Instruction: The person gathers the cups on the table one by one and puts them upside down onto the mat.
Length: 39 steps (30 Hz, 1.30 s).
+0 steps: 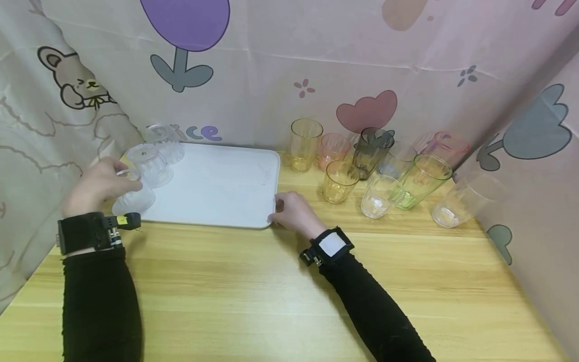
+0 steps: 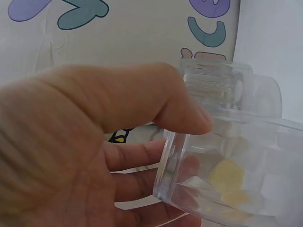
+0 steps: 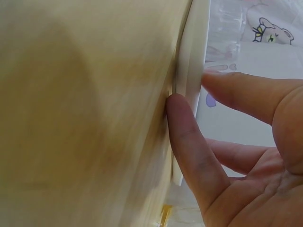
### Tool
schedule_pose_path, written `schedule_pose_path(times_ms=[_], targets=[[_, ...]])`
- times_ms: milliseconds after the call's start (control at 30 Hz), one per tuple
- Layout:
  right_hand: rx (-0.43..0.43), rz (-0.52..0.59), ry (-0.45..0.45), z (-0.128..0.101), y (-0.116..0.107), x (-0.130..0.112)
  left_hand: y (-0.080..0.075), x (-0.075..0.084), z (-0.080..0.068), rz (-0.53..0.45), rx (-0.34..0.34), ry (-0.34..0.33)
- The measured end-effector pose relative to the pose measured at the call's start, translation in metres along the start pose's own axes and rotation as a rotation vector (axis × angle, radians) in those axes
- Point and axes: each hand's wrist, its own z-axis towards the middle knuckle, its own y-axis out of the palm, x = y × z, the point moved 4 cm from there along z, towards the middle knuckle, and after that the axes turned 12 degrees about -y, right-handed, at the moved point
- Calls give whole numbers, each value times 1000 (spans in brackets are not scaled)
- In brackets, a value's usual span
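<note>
A white tray point(image 1: 221, 186) lies on the wooden table, its left end bearing clear cups. My left hand point(image 1: 101, 185) grips a clear faceted cup point(image 1: 134, 200) at the tray's front left corner, thumb on one side and fingers round the other, as the left wrist view shows. Just behind it two more clear cups stand upside down, the nearer cup point(image 1: 151, 166) in front of the farther one point(image 1: 166, 143). At the tray's front right corner my right hand point(image 1: 296, 213) pinches the rim point(image 3: 191, 71), thumb at the top edge and a fingertip low against its side.
Several glasses stand together right of the tray: a tall yellow glass point(image 1: 305, 146), a short amber glass point(image 1: 339, 183), a dark grey glass point(image 1: 372, 153), a green glass point(image 1: 422, 181) and clear ones. A patterned curtain point(image 1: 271, 75) hangs behind the table.
</note>
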Motion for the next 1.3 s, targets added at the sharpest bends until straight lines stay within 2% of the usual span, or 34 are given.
schedule_pose_path(times_ms=[567, 700, 833, 1000, 1167, 1300], targets=[[-4, -2, 4, 0, 0, 1, 1, 0, 0, 23, 7, -25], [-6, 39, 21, -2, -1, 2, 0, 4, -3, 8, 61, -30], [30, 90, 60, -3, -4, 4, -1, 16, -7, -45, 147, -5], [153, 156, 60, -4, -13, 4, 1, 43, -12, -112, 283, 32], [360, 216, -57, -7, -29, -3, 11, 77, -11, -185, 416, 142], [527, 260, -128, -11, -42, -8, 24, 102, -15, -206, 468, 227]])
